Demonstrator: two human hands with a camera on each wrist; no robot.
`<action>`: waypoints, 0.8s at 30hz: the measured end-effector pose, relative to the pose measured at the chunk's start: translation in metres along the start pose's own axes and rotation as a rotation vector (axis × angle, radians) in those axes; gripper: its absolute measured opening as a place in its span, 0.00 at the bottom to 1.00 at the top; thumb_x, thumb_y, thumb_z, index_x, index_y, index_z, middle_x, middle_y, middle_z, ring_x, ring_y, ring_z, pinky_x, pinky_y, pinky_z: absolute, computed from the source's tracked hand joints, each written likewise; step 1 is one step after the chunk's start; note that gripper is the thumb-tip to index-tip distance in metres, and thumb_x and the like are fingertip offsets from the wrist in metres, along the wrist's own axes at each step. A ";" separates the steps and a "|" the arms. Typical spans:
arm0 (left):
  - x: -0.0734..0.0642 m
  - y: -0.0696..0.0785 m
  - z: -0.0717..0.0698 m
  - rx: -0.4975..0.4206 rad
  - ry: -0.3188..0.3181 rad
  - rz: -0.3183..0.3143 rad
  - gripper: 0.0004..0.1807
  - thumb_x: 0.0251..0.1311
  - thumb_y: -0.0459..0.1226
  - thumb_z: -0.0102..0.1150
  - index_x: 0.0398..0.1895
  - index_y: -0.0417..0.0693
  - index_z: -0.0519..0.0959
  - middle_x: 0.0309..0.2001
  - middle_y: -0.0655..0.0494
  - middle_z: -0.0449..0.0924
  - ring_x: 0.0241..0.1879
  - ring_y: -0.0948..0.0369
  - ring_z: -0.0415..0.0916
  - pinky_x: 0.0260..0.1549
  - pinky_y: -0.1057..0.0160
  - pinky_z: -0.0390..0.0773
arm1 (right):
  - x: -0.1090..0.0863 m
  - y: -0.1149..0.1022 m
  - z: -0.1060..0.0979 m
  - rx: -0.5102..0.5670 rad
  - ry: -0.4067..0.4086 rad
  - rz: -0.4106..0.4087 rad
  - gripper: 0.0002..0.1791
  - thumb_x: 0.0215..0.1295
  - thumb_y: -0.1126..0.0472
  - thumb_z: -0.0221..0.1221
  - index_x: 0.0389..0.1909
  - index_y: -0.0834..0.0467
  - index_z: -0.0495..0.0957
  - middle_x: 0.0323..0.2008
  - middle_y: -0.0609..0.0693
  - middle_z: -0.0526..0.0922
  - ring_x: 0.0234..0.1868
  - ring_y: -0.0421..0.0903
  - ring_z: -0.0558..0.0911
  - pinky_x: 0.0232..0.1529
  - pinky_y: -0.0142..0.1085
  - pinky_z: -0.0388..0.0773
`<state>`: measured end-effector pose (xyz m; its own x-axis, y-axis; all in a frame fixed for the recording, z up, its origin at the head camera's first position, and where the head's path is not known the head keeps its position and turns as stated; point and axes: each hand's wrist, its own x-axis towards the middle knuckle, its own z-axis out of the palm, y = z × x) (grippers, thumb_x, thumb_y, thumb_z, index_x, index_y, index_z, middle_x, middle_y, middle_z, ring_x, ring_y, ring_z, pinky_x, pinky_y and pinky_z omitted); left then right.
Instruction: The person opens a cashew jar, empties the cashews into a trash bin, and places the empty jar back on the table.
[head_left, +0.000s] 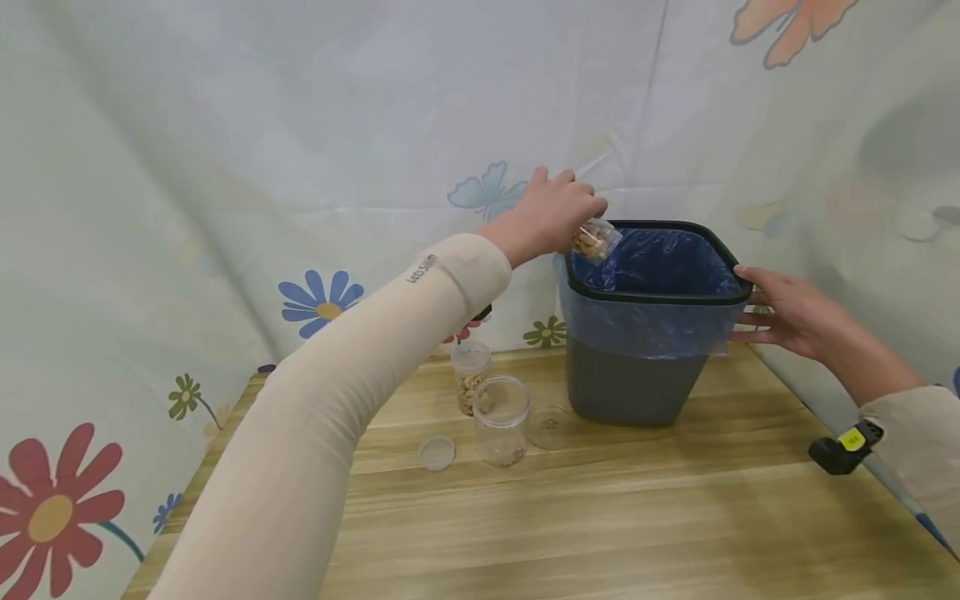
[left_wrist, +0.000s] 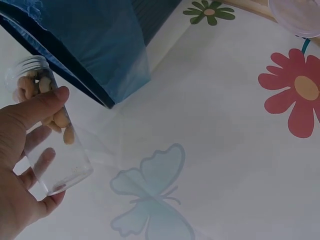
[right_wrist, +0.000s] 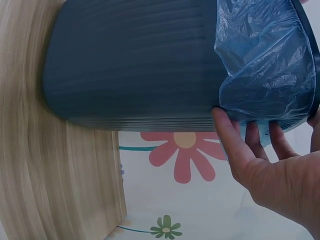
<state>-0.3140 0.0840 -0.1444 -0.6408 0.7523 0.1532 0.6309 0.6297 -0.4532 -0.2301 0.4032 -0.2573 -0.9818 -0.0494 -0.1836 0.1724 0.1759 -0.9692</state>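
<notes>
My left hand point(head_left: 551, 210) grips a small clear jar point(head_left: 597, 241) at the left rim of a dark grey trash bin point(head_left: 633, 387). The jar is tipped mouth-down toward the bin. In the left wrist view, cashews point(left_wrist: 61, 118) are bunched near its mouth, and the thumb and fingers wrap its sides. A blue plastic liner point(head_left: 656, 327) lines the bin and folds over its outside. My right hand point(head_left: 798, 312) touches the bin's right side, one digit at the rim. Its fingers point(right_wrist: 235, 145) extend against the bin and liner in the right wrist view.
Left of the bin stand a lidded jar of cashews point(head_left: 470, 383) and a larger uncovered clear jar point(head_left: 501, 429) with small bits at its bottom. A small lid point(head_left: 437, 452) and a larger clear lid point(head_left: 551, 427) lie on the wooden table point(head_left: 585, 525). Flower-printed sheeting point(head_left: 315, 167) hangs behind.
</notes>
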 end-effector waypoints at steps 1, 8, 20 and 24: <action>0.000 -0.001 0.000 -0.002 0.000 0.001 0.27 0.67 0.41 0.66 0.68 0.60 0.72 0.65 0.56 0.74 0.58 0.51 0.67 0.58 0.44 0.64 | 0.000 0.000 0.000 -0.001 0.002 -0.001 0.50 0.76 0.34 0.43 0.81 0.58 0.30 0.80 0.66 0.31 0.77 0.68 0.49 0.56 0.49 0.80; -0.003 -0.007 0.002 -0.019 -0.002 -0.023 0.29 0.65 0.42 0.68 0.69 0.60 0.72 0.65 0.57 0.74 0.60 0.50 0.67 0.59 0.43 0.63 | -0.002 0.002 0.001 -0.007 0.014 -0.008 0.49 0.76 0.34 0.43 0.81 0.59 0.33 0.79 0.67 0.33 0.75 0.66 0.53 0.55 0.47 0.81; -0.006 -0.016 0.005 0.074 0.002 -0.050 0.26 0.70 0.40 0.62 0.70 0.60 0.71 0.65 0.54 0.74 0.59 0.49 0.67 0.59 0.43 0.65 | -0.003 0.000 0.003 -0.023 0.026 -0.011 0.51 0.75 0.33 0.43 0.81 0.59 0.32 0.79 0.67 0.32 0.77 0.68 0.50 0.55 0.48 0.80; -0.005 -0.014 0.006 0.114 0.043 -0.027 0.23 0.73 0.39 0.58 0.69 0.60 0.72 0.64 0.55 0.76 0.59 0.49 0.68 0.58 0.45 0.66 | -0.003 0.001 0.004 -0.032 0.039 -0.018 0.52 0.74 0.31 0.44 0.81 0.60 0.34 0.79 0.68 0.36 0.76 0.68 0.52 0.56 0.49 0.79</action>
<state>-0.3221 0.0699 -0.1443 -0.6362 0.7443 0.2032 0.5582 0.6258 -0.5448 -0.2268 0.3997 -0.2583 -0.9871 -0.0150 -0.1593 0.1528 0.2067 -0.9664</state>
